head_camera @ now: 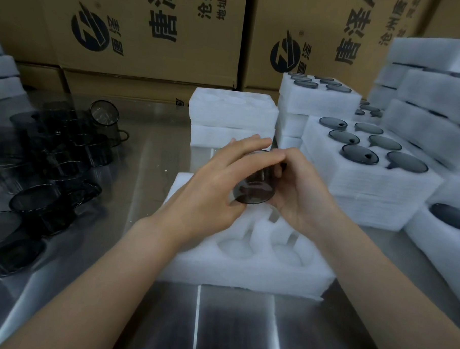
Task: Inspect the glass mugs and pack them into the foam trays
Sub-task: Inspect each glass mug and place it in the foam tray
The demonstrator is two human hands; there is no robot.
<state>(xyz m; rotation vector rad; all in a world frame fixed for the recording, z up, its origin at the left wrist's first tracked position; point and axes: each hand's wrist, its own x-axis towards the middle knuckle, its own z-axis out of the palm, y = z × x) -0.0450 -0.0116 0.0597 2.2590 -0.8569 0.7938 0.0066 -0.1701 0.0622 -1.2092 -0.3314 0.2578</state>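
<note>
Head view: my left hand (213, 179) and right hand (299, 195) both curl round one dark glass mug (254, 192), held tilted above the white foam tray (193, 265) on the metal table (230, 322); loose mugs (52, 166) stand at left.

Smoky glass mug (253, 187) tilted above empty white foam tray (245, 270)
</note>
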